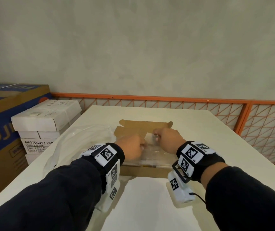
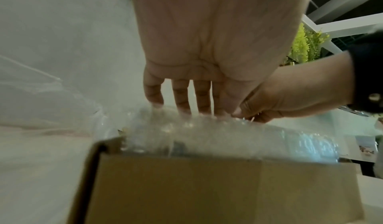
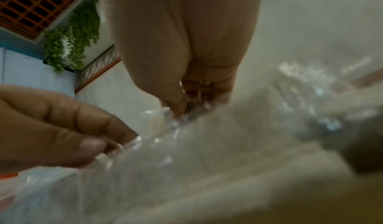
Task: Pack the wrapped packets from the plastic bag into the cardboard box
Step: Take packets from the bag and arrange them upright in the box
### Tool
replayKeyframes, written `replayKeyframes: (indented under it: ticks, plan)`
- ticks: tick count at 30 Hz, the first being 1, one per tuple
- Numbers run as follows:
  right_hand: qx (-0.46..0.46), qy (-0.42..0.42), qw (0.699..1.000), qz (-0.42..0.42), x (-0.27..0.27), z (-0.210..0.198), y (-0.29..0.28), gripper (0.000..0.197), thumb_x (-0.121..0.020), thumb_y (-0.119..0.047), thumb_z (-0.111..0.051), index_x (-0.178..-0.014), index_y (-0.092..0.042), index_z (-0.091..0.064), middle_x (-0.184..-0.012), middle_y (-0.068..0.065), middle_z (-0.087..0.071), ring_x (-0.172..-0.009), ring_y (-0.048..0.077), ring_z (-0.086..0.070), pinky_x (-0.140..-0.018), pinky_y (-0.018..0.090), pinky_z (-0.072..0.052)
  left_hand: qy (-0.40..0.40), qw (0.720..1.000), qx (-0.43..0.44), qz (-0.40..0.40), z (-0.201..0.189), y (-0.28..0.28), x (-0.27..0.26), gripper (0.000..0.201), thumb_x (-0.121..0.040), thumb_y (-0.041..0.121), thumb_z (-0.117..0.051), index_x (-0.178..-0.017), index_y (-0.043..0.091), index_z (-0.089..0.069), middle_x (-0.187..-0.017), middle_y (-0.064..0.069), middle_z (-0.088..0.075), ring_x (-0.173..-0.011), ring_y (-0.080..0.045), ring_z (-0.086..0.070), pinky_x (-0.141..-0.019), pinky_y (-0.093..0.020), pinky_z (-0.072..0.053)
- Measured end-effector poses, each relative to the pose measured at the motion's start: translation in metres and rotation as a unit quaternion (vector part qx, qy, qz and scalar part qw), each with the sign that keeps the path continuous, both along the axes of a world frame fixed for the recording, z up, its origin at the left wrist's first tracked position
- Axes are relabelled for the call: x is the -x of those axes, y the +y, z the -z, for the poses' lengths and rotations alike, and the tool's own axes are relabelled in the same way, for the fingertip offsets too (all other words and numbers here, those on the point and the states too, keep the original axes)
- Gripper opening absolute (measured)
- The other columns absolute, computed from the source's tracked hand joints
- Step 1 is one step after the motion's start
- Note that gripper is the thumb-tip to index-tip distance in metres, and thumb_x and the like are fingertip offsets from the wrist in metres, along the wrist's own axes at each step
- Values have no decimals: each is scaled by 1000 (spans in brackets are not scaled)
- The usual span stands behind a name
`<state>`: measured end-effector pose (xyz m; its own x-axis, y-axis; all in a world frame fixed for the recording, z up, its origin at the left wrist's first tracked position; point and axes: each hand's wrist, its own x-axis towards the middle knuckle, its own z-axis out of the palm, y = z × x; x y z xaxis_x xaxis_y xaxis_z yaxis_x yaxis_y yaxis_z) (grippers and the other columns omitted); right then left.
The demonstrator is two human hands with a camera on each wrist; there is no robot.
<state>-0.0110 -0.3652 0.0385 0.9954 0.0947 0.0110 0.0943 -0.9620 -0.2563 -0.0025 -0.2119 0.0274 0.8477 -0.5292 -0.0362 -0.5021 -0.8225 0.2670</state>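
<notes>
Both hands were over the open brown cardboard box (image 1: 143,170) – left hand (image 1: 131,148) and right hand (image 1: 169,140) each pinched the clear bubble-wrapped packet (image 1: 155,155) lying in the box, while the crumpled clear plastic bag (image 1: 76,144) lay just left of the box.

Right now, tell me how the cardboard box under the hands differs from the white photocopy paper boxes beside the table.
The cardboard box is plain brown; the photocopy paper boxes are white with print and handwriting. The cardboard box lies open on the table, its lid flap folded back and bubble-wrapped packets inside; the photocopy paper boxes are closed. The cardboard box stands alone; the photocopy paper boxes are stacked. Both are cardboard cartons.
</notes>
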Motion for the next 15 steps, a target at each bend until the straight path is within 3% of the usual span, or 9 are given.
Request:
replayKeyframes:
  ticks: [2, 5, 8, 12, 15]
  plan:
    - [31, 17, 999, 4, 3, 2, 2, 40, -97, -16, -39, -138, -16, -38, -132, 15, -44, -115, 33, -49, -90, 32, -40, 9, 999, 24, -31, -6, 10, 2, 36, -97, 13, -37, -127, 17, -56, -131, -6, -54, -120, -24, -51, -103, -32, -40]
    - [26, 42, 999, 3, 7, 4, 7, 58, -98, -42, -34, -149, -22, -15, -154, 12, -16, -141, 36, -19, -112, 48, -24, -11, 990, 89, -112, -18, 32, -1, 39, -95, 8, -39, -131, 16, -52, -140, -4, -49, -128, -21, -45, -107, -30, -34]
    - [93, 122, 987, -43, 13, 11, 15, 68, -95, -57, -21, -151, -25, 0, -159, 2, 7, -146, 30, 6, -115, 55, -5, -37, 967, 127, -220, -18, 60, -8, 43, -91, 6, -41, -133, 14, -49, -139, -7, -48, -128, -23, -45, -105, -31, -35]
    - [92, 160, 982, -46, 17, 20, 21, 75, -91, -64, -16, -150, -23, 6, -158, 0, 16, -146, 24, 12, -115, 53, 1, 59, 942, 42, -327, 4, 87, -8, 57, -86, 19, -52, -140, 10, -34, -143, -14, -39, -130, -31, -40, -106, -36, -37]
    - [90, 160, 982, -43, 21, 18, 23, 75, -92, -64, -15, -150, -22, 6, -157, 1, 17, -146, 24, 13, -114, 54, 2, 122, 932, -34, -340, 20, 96, -4, 77, -83, 34, -63, -145, 11, -22, -146, -14, -32, -134, -31, -34, -109, -38, -34]
